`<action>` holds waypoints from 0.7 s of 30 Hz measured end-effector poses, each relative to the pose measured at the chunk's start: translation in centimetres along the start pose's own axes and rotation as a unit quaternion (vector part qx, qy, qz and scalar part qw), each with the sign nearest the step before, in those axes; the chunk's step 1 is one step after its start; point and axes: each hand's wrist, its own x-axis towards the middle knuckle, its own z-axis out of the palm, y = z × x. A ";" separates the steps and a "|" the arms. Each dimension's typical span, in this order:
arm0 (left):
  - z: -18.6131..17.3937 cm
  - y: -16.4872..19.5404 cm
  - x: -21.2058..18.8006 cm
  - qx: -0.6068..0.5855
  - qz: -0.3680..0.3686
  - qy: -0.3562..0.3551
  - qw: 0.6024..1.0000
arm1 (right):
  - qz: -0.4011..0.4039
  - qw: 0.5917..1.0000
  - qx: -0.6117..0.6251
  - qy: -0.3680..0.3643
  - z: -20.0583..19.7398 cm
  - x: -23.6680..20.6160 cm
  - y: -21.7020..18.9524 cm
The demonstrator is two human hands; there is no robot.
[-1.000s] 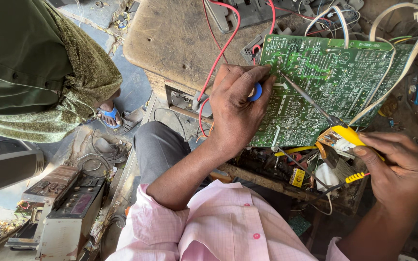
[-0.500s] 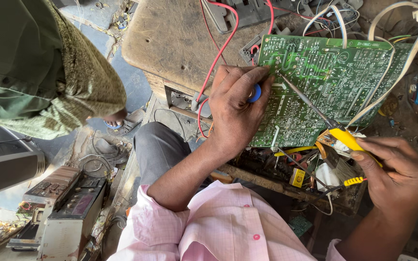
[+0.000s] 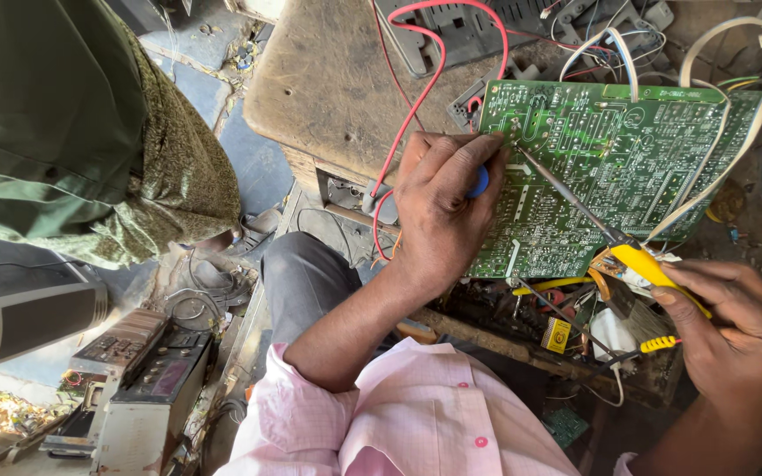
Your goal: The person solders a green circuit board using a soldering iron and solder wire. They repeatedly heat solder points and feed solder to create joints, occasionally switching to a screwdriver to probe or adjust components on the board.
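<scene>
Against the edge of the worn wooden worktop [image 3: 337, 88], a green circuit board [image 3: 610, 167] is propped up. The grip of the left hand [image 3: 438, 211] is closed around a blue-capped tool [image 3: 480, 182] at the board's left edge, as half a second ago. A yellow-handled soldering iron [image 3: 654, 264] is held in the closed right hand [image 3: 738, 330], its tip touching the board's upper left, unchanged. The green-clad bystander [image 3: 63, 132] has shifted slightly.

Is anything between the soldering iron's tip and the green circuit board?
Nothing visible. The right hand holds the yellow-handled soldering iron, its tip meeting the green circuit board beside the left hand.
</scene>
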 end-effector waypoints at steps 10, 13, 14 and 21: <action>-0.1 0.0 -0.1 -0.005 -0.014 -0.012 1.000 | -0.001 1.000 0.000 0.009 0.4 0.1 -0.8; -0.1 0.0 0.0 0.005 -0.007 -0.013 1.000 | 0.000 1.000 -0.007 0.013 0.5 0.2 -1.2; -0.2 0.1 0.0 0.004 -0.008 -0.015 1.000 | 0.002 1.000 -0.006 0.011 0.5 0.3 -1.4; 0.0 0.2 0.2 0.003 0.005 -0.008 1.000 | 0.013 1.000 -0.020 0.013 0.4 0.3 -1.6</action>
